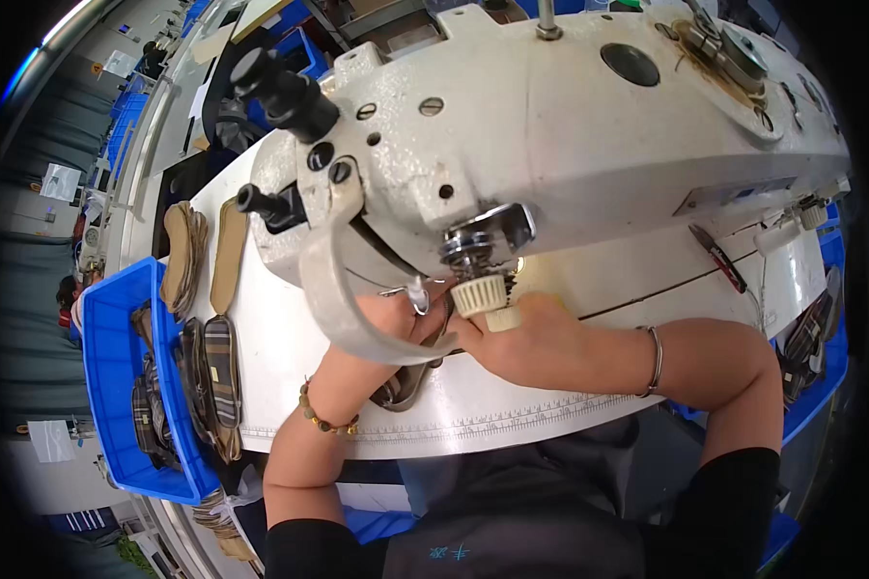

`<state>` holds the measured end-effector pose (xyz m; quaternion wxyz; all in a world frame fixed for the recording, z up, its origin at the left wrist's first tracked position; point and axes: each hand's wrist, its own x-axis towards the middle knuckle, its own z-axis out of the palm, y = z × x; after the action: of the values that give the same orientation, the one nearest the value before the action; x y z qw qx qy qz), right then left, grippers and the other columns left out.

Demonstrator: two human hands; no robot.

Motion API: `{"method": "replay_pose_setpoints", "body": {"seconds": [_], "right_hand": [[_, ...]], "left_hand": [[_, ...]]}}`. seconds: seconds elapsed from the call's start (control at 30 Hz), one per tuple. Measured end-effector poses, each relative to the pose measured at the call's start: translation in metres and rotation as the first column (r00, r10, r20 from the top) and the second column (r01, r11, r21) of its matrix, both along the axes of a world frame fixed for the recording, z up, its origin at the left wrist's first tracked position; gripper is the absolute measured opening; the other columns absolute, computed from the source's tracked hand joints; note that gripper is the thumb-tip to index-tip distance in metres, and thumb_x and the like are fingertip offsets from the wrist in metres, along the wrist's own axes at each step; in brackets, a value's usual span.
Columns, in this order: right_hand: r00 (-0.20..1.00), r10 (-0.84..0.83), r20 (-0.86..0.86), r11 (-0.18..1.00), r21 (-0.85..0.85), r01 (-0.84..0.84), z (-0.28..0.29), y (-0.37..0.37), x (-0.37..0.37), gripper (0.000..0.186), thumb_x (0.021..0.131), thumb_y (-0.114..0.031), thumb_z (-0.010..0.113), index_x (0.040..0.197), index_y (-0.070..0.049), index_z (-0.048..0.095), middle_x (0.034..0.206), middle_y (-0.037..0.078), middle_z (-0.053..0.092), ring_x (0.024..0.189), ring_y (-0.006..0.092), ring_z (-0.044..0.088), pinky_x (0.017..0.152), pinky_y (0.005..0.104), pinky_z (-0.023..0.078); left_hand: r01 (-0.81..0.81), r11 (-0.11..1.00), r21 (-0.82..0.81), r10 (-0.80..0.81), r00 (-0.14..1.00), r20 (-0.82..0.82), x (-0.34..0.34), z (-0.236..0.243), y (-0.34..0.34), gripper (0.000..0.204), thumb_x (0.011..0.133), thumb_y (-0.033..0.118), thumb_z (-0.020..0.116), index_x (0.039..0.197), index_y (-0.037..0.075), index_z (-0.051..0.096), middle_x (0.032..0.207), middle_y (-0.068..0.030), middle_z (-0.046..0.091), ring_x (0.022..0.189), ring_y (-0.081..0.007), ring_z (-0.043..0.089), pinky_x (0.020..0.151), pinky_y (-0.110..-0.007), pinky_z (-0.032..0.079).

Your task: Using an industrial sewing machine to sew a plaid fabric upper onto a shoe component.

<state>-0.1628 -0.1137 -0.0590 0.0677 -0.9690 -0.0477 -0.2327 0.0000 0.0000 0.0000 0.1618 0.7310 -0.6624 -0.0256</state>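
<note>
White tabletop (285, 386): left hand (393, 315), right hand (526, 343) (angled inward) at brown piece (410, 384).

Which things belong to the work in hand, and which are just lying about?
In hand: sewing machine; tan-edged plaid piece at the left hand and right hand; probably stacked plaid pieces.

Aside, seemingly: red-black tool, untouched; hanging white sheet.

blue characters (449, 553) on a dark apron (521, 511), nearer the body than the right hand (529, 338), ruler markings (512, 420) along the edge of the white table (280, 362), just below that hand, plate (734, 195) on the sewing machine (550, 135) beyond it, illegible, paper sheets (51, 441) far left of the left hand (392, 315), illegible
</note>
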Motion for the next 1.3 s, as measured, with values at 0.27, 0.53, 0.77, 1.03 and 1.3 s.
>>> {"method": "replay_pose_setpoints", "body": {"seconds": [0.27,0.53,0.77,1.03,1.3], "right_hand": [[0.998,-0.011,0.067,0.998,0.067,0.006,0.008,-0.002,-0.002,0.016,0.077,-0.014,0.063,0.091,-0.004,0.062,0.055,0.003,0.055,0.044,0.0179,0.059,0.039,0.0345,0.045],[0.991,0.111,0.074,0.986,0.117,-0.119,0.006,0.004,-0.003,0.012,0.074,-0.012,0.063,0.077,-0.007,0.052,0.059,0.003,0.055,0.053,0.0176,0.063,0.042,0.0327,0.047],[0.993,0.100,0.060,0.983,0.147,-0.108,0.010,0.005,-0.006,0.015,0.072,-0.011,0.064,0.071,-0.008,0.049,0.058,0.003,0.055,0.052,0.0180,0.063,0.042,0.0322,0.046],[0.996,0.072,0.062,0.992,0.100,-0.078,0.016,0.001,-0.006,0.013,0.072,-0.010,0.063,0.073,-0.007,0.051,0.056,0.003,0.055,0.050,0.0186,0.063,0.041,0.0328,0.046],[0.997,0.060,0.048,0.994,0.093,-0.064,0.016,0.003,-0.006,0.015,0.074,-0.012,0.062,0.084,-0.001,0.060,0.066,0.014,0.065,0.052,0.0216,0.065,0.042,0.0328,0.049]], "left_hand": [[-0.034,0.999,-0.014,0.033,0.995,-0.090,-0.005,0.001,-0.001,0.021,0.082,0.021,0.076,0.088,0.001,0.071,0.083,-0.0135,0.067,0.076,-0.0329,0.066,0.065,-0.040,0.053],[-0.056,0.997,0.057,0.067,0.971,-0.230,0.001,-0.002,0.004,0.015,0.079,0.016,0.078,0.087,0.004,0.073,0.078,-0.0119,0.067,0.071,-0.0307,0.064,0.063,-0.038,0.051],[-0.001,1.000,-0.008,0.000,0.989,-0.147,-0.004,-0.004,0.002,0.016,0.078,0.017,0.079,0.085,0.005,0.073,0.076,-0.0123,0.067,0.070,-0.0307,0.065,0.063,-0.039,0.051],[-0.169,0.984,0.050,0.175,0.972,-0.156,-0.009,0.004,0.001,0.014,0.078,0.017,0.079,0.085,0.006,0.074,0.071,-0.0102,0.064,0.066,-0.0294,0.064,0.060,-0.038,0.050],[0.219,0.959,-0.180,-0.217,0.976,0.032,-0.004,0.022,0.020,0.011,0.073,0.015,0.079,0.070,0.010,0.070,0.075,-0.0054,0.067,0.063,-0.0196,0.061,0.068,-0.036,0.051]]}}
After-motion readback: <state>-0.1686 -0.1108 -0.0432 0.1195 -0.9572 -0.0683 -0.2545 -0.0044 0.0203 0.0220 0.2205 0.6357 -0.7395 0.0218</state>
